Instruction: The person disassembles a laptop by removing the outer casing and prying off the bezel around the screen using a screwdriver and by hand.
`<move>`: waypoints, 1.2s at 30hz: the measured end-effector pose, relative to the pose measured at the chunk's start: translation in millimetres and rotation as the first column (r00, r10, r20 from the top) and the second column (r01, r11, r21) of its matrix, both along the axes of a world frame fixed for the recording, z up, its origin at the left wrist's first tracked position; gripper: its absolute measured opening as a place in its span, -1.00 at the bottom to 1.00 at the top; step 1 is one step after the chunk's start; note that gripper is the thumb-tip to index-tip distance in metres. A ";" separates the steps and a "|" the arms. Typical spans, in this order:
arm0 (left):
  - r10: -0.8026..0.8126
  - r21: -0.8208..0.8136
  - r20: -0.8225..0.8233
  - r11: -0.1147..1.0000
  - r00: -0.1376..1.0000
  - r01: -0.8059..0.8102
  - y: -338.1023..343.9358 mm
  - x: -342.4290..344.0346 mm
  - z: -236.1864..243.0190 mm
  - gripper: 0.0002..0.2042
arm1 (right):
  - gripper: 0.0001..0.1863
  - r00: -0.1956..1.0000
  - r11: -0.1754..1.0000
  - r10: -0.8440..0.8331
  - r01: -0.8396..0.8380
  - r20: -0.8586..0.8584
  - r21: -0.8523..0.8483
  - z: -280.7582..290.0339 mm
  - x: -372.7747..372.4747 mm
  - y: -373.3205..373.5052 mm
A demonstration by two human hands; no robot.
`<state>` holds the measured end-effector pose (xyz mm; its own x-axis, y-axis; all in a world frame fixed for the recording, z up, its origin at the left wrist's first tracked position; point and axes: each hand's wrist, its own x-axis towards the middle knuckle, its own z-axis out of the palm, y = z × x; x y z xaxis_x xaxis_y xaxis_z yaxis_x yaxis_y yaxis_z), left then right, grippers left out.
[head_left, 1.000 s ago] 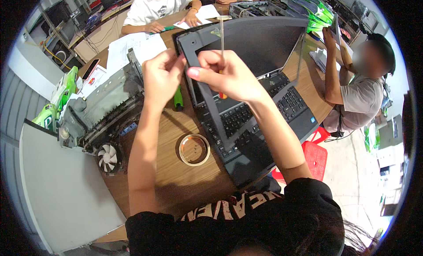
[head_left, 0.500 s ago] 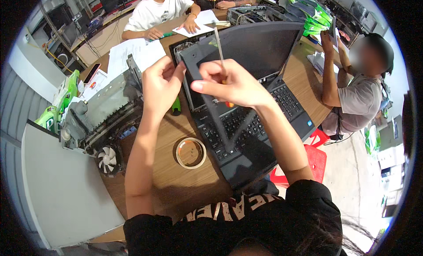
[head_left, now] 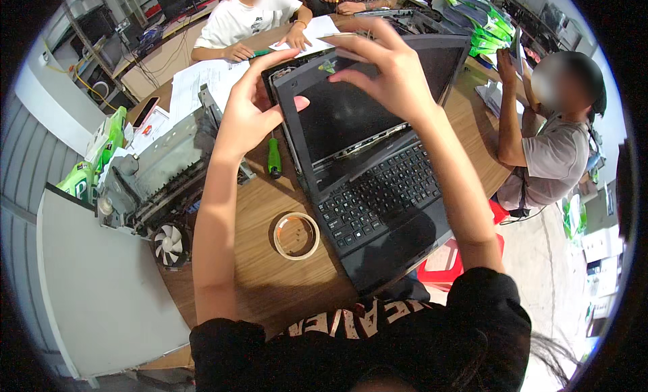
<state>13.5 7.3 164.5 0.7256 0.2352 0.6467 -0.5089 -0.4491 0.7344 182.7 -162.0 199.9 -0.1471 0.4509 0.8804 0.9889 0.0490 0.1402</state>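
Note:
A black laptop (head_left: 378, 189) stands open on the round wooden table (head_left: 270, 291), and the frame around its screen looks loose along the bottom. My left hand (head_left: 246, 112) grips the lid's top left corner, thumb on the front and fingers behind. My right hand (head_left: 395, 71) reaches over the lid's top edge, fingertips pinching the frame there. A green-handled screwdriver (head_left: 274, 157) lies just left of the laptop, below my left hand. A roll of tape (head_left: 295, 235) lies flat beside the keyboard.
A dismantled grey machine (head_left: 158, 173) and a small white fan (head_left: 169, 243) sit at the left. Papers (head_left: 202, 75) lie beyond it. One person (head_left: 246, 17) sits across the table and another (head_left: 550, 149) at the right. A red stool (head_left: 449, 270) stands below.
My right hand held a thin stick-like tool upright before; it is out of sight now. Both hands have moved up to the lid's top edge, and the view sits closer to the laptop.

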 end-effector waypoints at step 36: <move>0.346 -0.208 -0.030 0.915 0.938 -0.345 -17.3 19.1 -37.2 -0.77 | -0.47 0.789 0.987 -0.134 0.163 0.600 0.006 15.1 92.6 -15.0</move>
<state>32.6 -10.0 127.4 0.5706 0.5993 0.5615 -0.3547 -0.4368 0.8267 275.3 -176.9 215.0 -0.5639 0.5466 0.6191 0.7051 -0.0716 0.7055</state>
